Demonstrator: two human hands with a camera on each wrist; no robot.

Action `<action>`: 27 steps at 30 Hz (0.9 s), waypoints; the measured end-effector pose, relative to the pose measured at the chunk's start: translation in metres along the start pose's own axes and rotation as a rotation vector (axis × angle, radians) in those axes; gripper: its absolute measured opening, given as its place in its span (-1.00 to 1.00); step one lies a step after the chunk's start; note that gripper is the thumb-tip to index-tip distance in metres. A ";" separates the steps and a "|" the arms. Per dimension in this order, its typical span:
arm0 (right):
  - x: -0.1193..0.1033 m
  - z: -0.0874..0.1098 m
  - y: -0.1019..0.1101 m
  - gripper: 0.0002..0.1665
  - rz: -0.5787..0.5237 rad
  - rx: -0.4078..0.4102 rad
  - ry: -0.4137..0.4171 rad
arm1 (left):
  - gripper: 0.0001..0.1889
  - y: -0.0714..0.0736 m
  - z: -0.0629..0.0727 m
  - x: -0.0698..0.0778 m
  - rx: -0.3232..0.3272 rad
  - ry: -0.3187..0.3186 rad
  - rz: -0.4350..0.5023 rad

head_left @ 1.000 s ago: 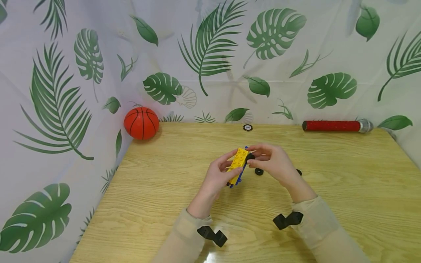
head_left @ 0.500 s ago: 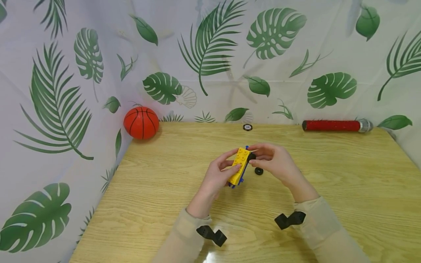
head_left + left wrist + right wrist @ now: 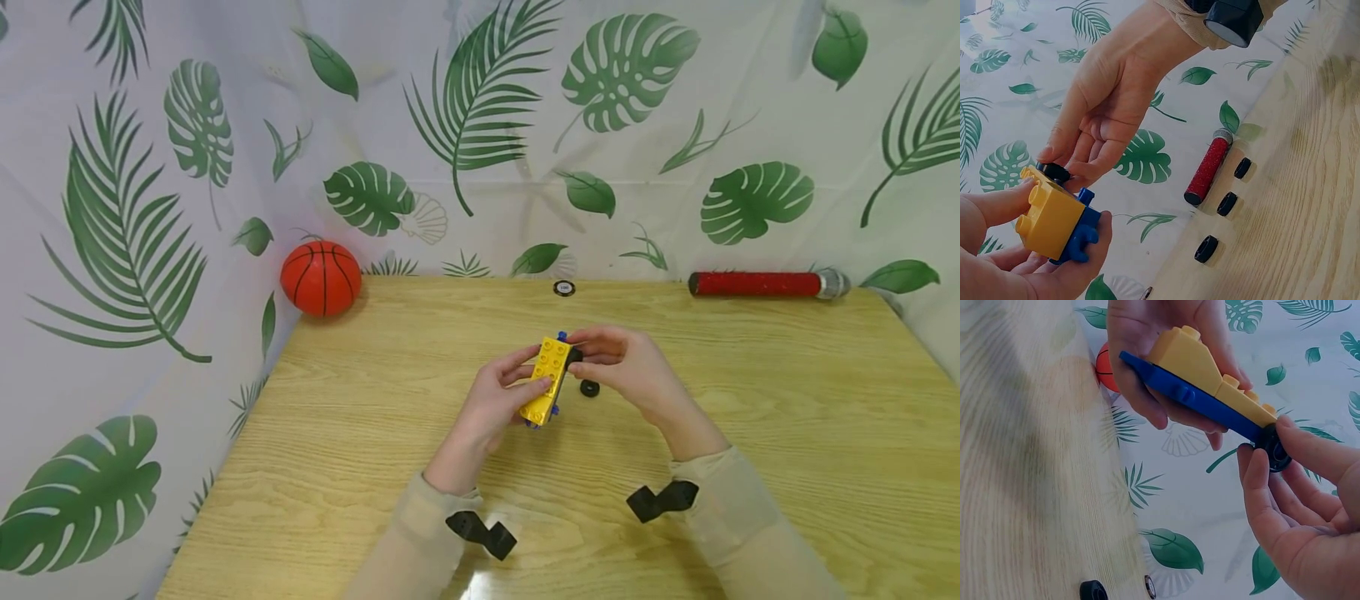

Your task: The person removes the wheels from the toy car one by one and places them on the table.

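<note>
My left hand (image 3: 491,404) grips a toy car body of yellow studded blocks (image 3: 552,358) on a blue base (image 3: 1179,389), held above the table. The thumb lies on the yellow top. My right hand (image 3: 632,372) pinches a small black wheel (image 3: 1274,448) between thumb and fingers, against the side of the blue base near one end. Whether the wheel sits on its axle is hidden. A bare blue peg (image 3: 1186,395) juts from the same side, farther along the base. Three loose black wheels lie on the table in the left wrist view, the nearest wheel (image 3: 1206,249) included.
A small orange basketball (image 3: 321,278) sits at the table's back left corner. A red microphone (image 3: 757,284) lies along the back right edge, and a round black-and-white chip (image 3: 564,288) is at the back middle. A leaf-printed cloth (image 3: 480,167) hangs behind the wooden table (image 3: 337,467).
The car body has turned slightly, its yellow top facing up more. The right hand keeps the wheel pressed at the car's side. A loose wheel seen beside the right wrist is now hidden.
</note>
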State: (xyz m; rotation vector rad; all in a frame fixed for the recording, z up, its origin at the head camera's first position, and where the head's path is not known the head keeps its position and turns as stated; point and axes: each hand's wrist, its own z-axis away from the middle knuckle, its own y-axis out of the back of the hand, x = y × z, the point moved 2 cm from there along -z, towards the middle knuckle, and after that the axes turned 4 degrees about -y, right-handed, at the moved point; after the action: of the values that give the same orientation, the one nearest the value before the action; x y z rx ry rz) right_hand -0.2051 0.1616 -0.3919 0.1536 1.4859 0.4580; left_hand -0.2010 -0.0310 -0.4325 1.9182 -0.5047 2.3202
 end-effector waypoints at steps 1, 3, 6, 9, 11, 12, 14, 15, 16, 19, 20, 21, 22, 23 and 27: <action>0.000 0.000 0.000 -0.51 -0.006 0.000 -0.003 | -0.46 0.000 0.000 0.000 -0.005 0.003 0.003; 0.000 0.000 0.000 -0.50 -0.017 -0.003 -0.012 | -0.48 0.000 -0.001 -0.001 -0.013 0.007 0.008; -0.001 0.000 0.000 -0.47 -0.040 -0.016 -0.026 | -0.50 0.000 -0.001 -0.001 -0.019 0.015 0.016; -0.001 0.000 -0.001 -0.45 -0.059 -0.034 -0.035 | -0.49 0.000 0.000 -0.001 -0.024 0.022 0.032; -0.001 0.001 -0.001 -0.45 -0.067 -0.047 -0.035 | -0.48 0.000 0.000 0.000 -0.027 0.028 0.043; -0.001 0.001 -0.001 -0.45 -0.067 -0.053 -0.036 | -0.48 0.000 0.000 0.000 -0.028 0.028 0.041; -0.001 0.002 -0.001 -0.46 -0.064 -0.063 -0.035 | -0.48 0.000 0.001 0.000 -0.030 0.030 0.034; -0.001 0.002 -0.001 -0.46 -0.063 -0.066 -0.037 | -0.48 0.000 0.001 0.000 -0.031 0.032 0.029; -0.001 0.002 -0.001 -0.46 -0.059 -0.070 -0.038 | -0.48 0.000 0.001 0.000 -0.033 0.034 0.026; 0.000 0.003 -0.001 -0.48 -0.048 -0.072 -0.045 | -0.49 0.000 0.003 0.000 -0.038 0.040 0.015; 0.000 0.003 -0.001 -0.48 -0.043 -0.071 -0.047 | -0.49 0.000 0.003 0.000 -0.036 0.041 0.012; 0.001 0.003 -0.001 -0.49 -0.040 -0.071 -0.049 | -0.49 -0.001 0.003 0.000 -0.037 0.040 0.008; 0.001 0.003 -0.001 -0.49 -0.036 -0.071 -0.052 | -0.49 -0.001 0.003 0.000 -0.035 0.039 0.004; 0.001 0.003 -0.001 -0.49 -0.034 -0.069 -0.054 | -0.49 -0.001 0.003 0.000 -0.033 0.038 -0.001; 0.003 0.003 -0.001 -0.50 -0.039 -0.065 -0.056 | -0.50 -0.002 0.002 -0.002 -0.022 0.030 -0.016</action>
State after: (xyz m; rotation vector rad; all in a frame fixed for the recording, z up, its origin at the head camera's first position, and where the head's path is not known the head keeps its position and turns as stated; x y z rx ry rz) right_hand -0.2018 0.1624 -0.3944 0.0854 1.4156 0.4662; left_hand -0.1981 -0.0294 -0.4336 1.8682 -0.5079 2.3202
